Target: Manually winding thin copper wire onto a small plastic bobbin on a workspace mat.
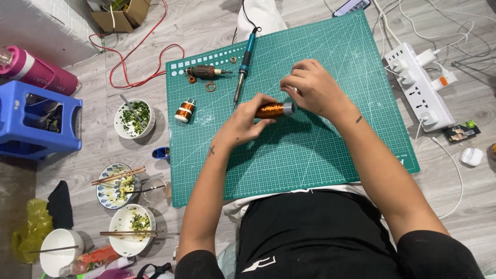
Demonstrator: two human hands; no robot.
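Floor: grey wood-look boards (206, 26); the person sits on it, and everything lies at floor level, no desk in view.
Cutting mat: a large green mat (330, 155) with a white grid, directly under both hands.
Power strip: a white strip (416, 85) with several plugs, well to the right of the fingers, beyond the mat's edge.
Stool and bottle: a blue plastic stool (36, 121) and a pink bottle (36, 72), far to the left of the fingers.
Bowls: used bowls with chopsticks (124, 178), left of the mat.
Left hand: the left hand (243, 121) is closed around the copper coil (271, 109) and holds it just above the mat.
Right hand: the right hand (312, 88) is bent over the coil's metal end; its fingers (289, 85) are pinched together on something small, maybe a wire, too small to tell.
Step in hand: I judge it as work on the winding's end, one hand steadying, the other handling.
Next move: it seems to need a steady grip and a fine pull.
Tools: a soldering iron (245, 59) and a motor rotor (204, 72) lie near, above-left of the fingers; a small copper spool (184, 110) stands further left.
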